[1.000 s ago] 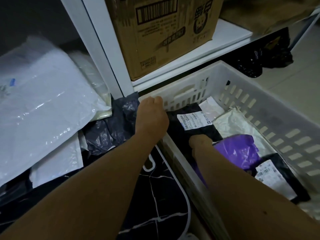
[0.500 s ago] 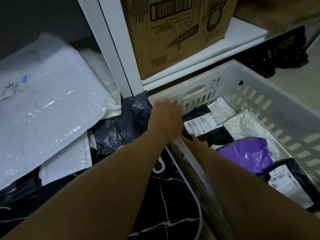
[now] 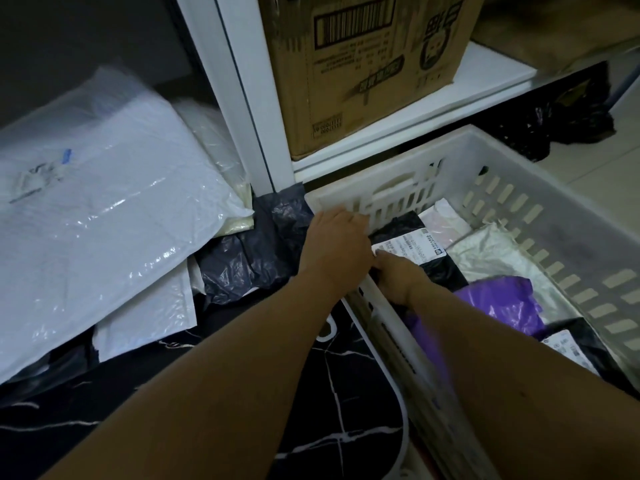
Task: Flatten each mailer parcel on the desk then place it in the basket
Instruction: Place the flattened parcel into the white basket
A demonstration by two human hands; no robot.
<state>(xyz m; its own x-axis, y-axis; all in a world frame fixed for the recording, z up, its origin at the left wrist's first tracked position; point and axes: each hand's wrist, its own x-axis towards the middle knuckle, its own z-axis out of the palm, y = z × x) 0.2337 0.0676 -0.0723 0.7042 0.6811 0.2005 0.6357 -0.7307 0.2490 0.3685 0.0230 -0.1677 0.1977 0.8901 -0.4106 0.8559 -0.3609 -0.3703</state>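
Observation:
A white slotted basket [image 3: 554, 188] stands at the right. My left hand [image 3: 337, 240] lies on its near-left corner with the fingers bent over the rim. My right hand [image 3: 398, 275] is inside, fingers flat on the near edge of a black mailer with a white label [image 3: 408, 245]. Also in the basket lie a purple mailer [image 3: 502, 303], a silvery white mailer [image 3: 491, 254] and a second black labelled mailer [image 3: 571, 348]. On the desk to the left lie a large white bubble mailer [image 3: 104, 209], a crumpled dark navy mailer [image 3: 256, 251] and a small white mailer [image 3: 145, 320].
A white shelf post [image 3: 239, 98] rises behind the basket's corner, with a cardboard box [image 3: 363, 64] on the shelf above. The desk has a black marble-patterned top [image 3: 329, 427]. Black bags [image 3: 540, 126] lie on the floor at the far right.
My right hand has drawn back from the middle of the black labelled mailer to its near-left edge by the basket wall. My left hand stays on the basket's corner.

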